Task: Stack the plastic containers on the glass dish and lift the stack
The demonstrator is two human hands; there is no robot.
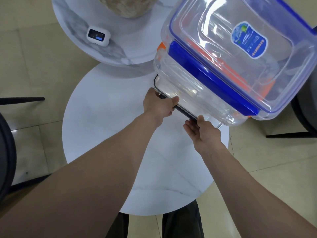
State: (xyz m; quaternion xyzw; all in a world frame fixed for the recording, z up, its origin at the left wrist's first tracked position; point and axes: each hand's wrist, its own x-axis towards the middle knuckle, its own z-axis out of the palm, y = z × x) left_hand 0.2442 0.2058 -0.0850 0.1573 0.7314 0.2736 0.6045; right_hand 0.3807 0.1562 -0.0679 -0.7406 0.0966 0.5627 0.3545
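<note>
A stack is held up above the white round table [106, 134], close to the camera at upper right. On top sits a clear plastic container with a blue-trimmed lid [240, 54] and a blue label. Under it lies a clear container with orange clips [188, 86]. At the bottom is the glass dish [164, 86] with a dark rim. My left hand [159, 105] grips the dish's near edge toward its left corner. My right hand [202, 129] holds the same edge further right, thumb on top and fingers beneath.
A second, marble-patterned round table [130, 48] stands behind, bearing a small white device with a screen [98, 36] and a beige rough object [127, 6]. Dark chairs [6, 152] flank both sides over a beige tiled floor.
</note>
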